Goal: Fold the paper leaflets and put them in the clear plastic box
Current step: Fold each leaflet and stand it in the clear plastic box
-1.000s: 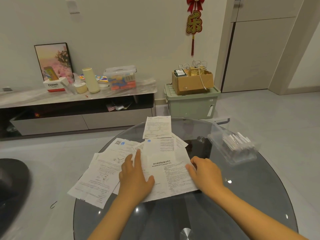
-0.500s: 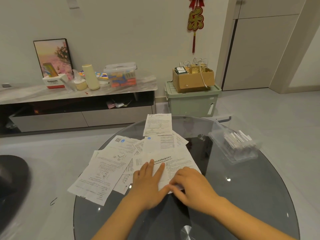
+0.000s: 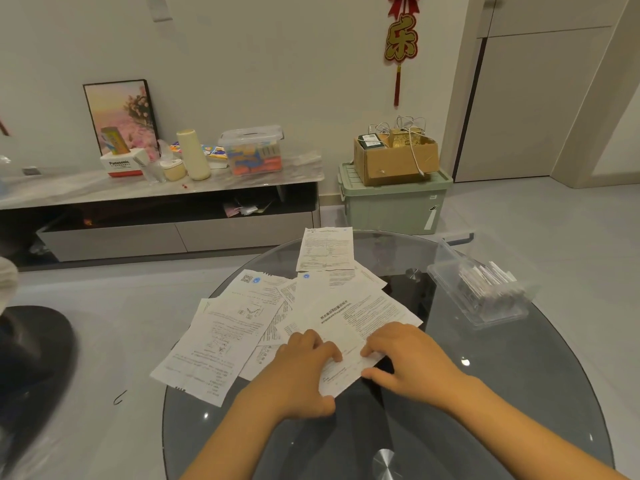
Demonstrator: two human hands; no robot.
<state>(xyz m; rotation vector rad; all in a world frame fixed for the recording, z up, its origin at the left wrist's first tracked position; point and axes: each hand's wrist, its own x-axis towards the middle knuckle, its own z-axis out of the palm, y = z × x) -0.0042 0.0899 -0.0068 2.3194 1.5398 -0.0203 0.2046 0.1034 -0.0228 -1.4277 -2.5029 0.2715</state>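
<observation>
The white printed paper leaflet (image 3: 349,327) nearest the person lay on the round dark glass bench (image 3: 519,393), its near edge lifted and folded over. The left hand (image 3: 304,372) had its grip curled on that folded edge, fingertips pressing the paper down, while the right hand (image 3: 408,362) pinched the same edge from the other side, fingers bent over it and thumb below. The two hands sat just beside each other with the fold between them.

Beyond and to the left of the left hand, the other loose white leaflets (image 3: 228,334) lay spread and overlapping (one large sheet hung past the bench's edge). A further single printed sheet (image 3: 325,249) lay flat well beyond both hands, near the far rim.

Beyond and to the right of the right hand, well apart from it, stood the clear plastic box (image 3: 481,292), open, with folded white papers already inside.

Past the bench, on the floor, a pale green plastic storage bin (image 3: 391,206) carried a brown cardboard carton (image 3: 398,161). To its left a low marble-topped TV cabinet (image 3: 156,188) ran along the wall.
</observation>
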